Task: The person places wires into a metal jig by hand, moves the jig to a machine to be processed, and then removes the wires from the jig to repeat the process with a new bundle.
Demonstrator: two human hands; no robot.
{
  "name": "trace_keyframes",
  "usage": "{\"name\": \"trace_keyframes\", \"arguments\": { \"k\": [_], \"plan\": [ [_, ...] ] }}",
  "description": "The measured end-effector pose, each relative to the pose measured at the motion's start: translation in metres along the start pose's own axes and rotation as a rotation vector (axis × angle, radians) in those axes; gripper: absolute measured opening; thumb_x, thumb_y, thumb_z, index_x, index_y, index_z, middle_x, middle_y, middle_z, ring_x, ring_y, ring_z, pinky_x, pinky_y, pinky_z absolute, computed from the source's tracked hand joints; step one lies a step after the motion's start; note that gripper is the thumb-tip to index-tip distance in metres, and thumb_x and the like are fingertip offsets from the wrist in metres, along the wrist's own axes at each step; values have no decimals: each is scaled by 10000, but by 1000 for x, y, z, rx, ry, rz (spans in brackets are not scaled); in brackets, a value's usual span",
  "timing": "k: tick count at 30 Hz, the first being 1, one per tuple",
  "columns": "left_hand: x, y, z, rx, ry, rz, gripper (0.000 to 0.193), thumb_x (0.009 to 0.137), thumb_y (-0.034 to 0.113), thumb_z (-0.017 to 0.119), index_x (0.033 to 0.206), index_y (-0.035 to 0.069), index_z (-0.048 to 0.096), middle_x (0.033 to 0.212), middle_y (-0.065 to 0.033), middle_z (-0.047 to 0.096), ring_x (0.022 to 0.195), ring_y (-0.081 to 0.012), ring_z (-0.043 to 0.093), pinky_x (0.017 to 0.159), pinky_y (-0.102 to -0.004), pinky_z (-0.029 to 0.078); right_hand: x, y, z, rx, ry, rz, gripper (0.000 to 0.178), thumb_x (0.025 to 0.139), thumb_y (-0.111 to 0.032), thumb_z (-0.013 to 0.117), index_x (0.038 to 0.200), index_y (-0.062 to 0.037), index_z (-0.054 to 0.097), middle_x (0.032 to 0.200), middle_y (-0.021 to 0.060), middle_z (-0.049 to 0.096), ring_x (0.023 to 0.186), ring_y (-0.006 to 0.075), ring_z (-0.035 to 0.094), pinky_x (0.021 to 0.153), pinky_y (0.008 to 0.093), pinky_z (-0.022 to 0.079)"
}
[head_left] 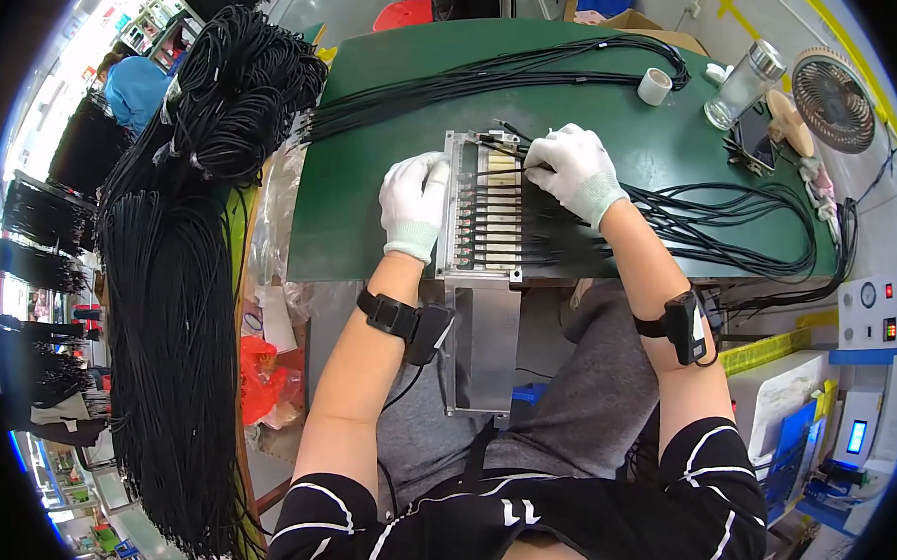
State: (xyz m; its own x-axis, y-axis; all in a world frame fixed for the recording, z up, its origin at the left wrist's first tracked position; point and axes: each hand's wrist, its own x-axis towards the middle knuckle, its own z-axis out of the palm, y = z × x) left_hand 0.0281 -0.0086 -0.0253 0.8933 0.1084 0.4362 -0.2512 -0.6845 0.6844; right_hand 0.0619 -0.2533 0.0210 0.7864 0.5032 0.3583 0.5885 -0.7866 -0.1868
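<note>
A metal fixture [452, 242] with a row of slots lies at the table's near edge, and black cables lead out of its slots to the right. My left hand [412, 203], in a white glove, is curled against the fixture's left edge; its fingertips are partly hidden. At the fixture's upper right, my gloved right hand [571, 168] pinches a black cable [510, 170] that lies across the upper slots. Lower slots hold several cable ends side by side. Right of the fixture, the cables' long loops [755, 197] spread over the table.
Long black cables [520, 75] stretch along the far side of the green table [364, 184]. A tape roll [654, 87], a glass bottle [745, 87] and a fan [833, 101] stand at the right. Thick cable bundles [171, 342] hang at the left. Another person [135, 91] sits beyond them.
</note>
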Motion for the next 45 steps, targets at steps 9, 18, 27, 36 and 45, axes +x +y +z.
{"name": "trace_keyframes", "arguments": {
  "k": [9,18,27,36,45],
  "plan": [
    [2,-1,7,4,-1,112,175,892,256,668,988,146,764,1128,-134,702,1096,-307,617,937,-403,494,0,2,2,-14,-24,-30,84,790,-222,731,817,-150,696,821,37,670,920,273,613,828,397,485],
    [-6,23,13,326,-152,305,243,845,418,709,1048,308,786,1469,-141,489,1351,-408,396,1168,-487,260,3,3,2,28,-38,-39,110,789,-251,731,812,-147,702,816,40,669,925,276,615,832,394,482],
    [-1,8,20,195,-177,286,249,866,425,692,1016,254,790,1402,-165,550,1316,-407,440,1158,-491,266,16,14,12,-234,-95,160,145,775,-276,731,816,-138,710,833,37,674,926,276,613,839,382,478],
    [12,4,15,-166,26,8,282,885,319,684,812,47,703,1203,-133,684,1198,-334,564,1004,-441,457,11,20,1,152,68,-168,135,763,-219,750,803,-110,682,849,50,677,889,290,618,821,403,487],
    [8,6,16,-220,77,234,176,849,212,709,820,38,701,1134,-121,707,1148,-322,582,979,-445,461,16,-9,17,343,55,-131,132,780,-186,750,859,-93,698,841,79,697,851,310,626,784,421,498]
  ]
}}
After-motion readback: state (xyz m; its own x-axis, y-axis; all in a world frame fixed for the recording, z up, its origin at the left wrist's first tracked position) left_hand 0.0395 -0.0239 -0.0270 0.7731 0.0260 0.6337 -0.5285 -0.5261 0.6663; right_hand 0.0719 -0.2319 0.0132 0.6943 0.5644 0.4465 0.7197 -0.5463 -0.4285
